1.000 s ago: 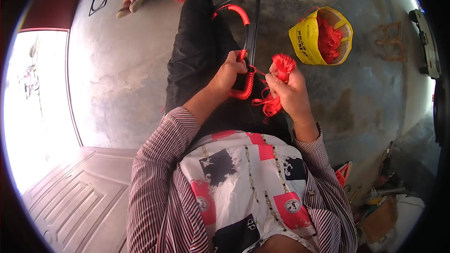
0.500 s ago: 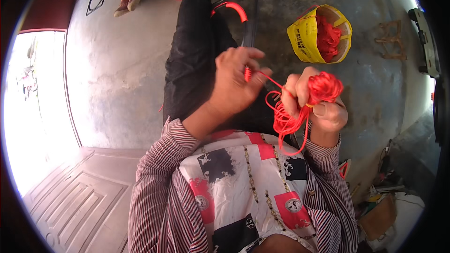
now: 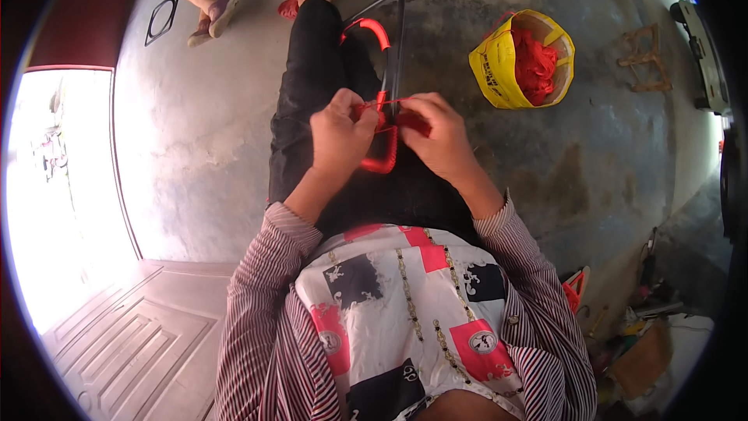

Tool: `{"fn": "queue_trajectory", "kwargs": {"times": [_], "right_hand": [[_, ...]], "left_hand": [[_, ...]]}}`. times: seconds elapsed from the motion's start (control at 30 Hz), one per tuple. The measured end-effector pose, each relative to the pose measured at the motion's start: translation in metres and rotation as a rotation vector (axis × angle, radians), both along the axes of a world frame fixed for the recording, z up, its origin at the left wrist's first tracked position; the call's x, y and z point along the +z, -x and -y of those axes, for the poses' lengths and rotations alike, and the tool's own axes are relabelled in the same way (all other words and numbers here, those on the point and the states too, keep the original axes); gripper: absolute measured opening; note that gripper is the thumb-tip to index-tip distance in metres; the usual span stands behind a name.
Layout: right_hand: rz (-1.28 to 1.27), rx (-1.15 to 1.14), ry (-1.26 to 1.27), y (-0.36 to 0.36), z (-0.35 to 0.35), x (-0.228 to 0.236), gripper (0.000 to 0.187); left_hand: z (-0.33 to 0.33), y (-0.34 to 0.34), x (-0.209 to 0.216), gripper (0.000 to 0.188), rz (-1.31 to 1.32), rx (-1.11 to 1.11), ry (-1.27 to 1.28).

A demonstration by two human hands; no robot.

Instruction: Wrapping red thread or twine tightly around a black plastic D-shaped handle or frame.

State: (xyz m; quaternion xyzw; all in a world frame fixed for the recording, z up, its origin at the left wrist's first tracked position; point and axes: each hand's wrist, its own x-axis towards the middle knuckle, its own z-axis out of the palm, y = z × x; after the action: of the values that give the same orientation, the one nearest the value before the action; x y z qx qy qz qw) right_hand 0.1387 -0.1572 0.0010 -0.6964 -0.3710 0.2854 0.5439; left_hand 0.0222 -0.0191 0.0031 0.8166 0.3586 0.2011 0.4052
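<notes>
A dark frame (image 3: 398, 39) lies along my outstretched legs, and a curved part of it is wrapped in red cord (image 3: 379, 164). My left hand (image 3: 339, 134) is closed at the frame's near end, with red cord pinched between thumb and fingers. Just across from it, my right hand (image 3: 440, 139) is closed on red cord too; a bundle shows dimly beneath its curled fingers. A short length of cord stretches taut between the two hands. Fingers hide part of the wrapped section.
A yellow bag (image 3: 499, 70) holding red cord (image 3: 536, 70) stands on the floor at far right. Another person's feet (image 3: 210, 23) and a second dark frame (image 3: 161, 19) are at far left. A small wooden stool (image 3: 645, 58) lies farther right; clutter (image 3: 647, 359) fills the lower right.
My right hand has moved left and forward with the cord bundle, close to my left hand. My left hand has shifted slightly left and closed. The wrapped near part of the frame now shows.
</notes>
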Motion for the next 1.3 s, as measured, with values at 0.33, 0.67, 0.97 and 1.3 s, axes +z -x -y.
{"fn": "queue_trajectory", "kwargs": {"times": [0.33,0.67,0.97,1.3], "right_hand": [[-0.265,-0.078,-0.331,-0.02,0.028,0.046,0.017],[-0.798,-0.091,-0.613,-0.046,0.137,0.1,0.024],[-0.734,-0.699,-0.811,-0.089,0.229,0.082,0.027],[-1.126,-0.096,-0.381,0.044,0.049,0.004,0.034]], "left_hand": [[0.016,-0.014,0.049,0.01,0.3,-0.075,0.729],[0.004,-0.024,-0.009,0.039,0.048,0.082,0.985],[0.018,-0.026,-0.01,0.041,0.267,-0.041,0.848],[0.049,0.01,0.052,0.03,0.178,-0.735,0.107]]}}
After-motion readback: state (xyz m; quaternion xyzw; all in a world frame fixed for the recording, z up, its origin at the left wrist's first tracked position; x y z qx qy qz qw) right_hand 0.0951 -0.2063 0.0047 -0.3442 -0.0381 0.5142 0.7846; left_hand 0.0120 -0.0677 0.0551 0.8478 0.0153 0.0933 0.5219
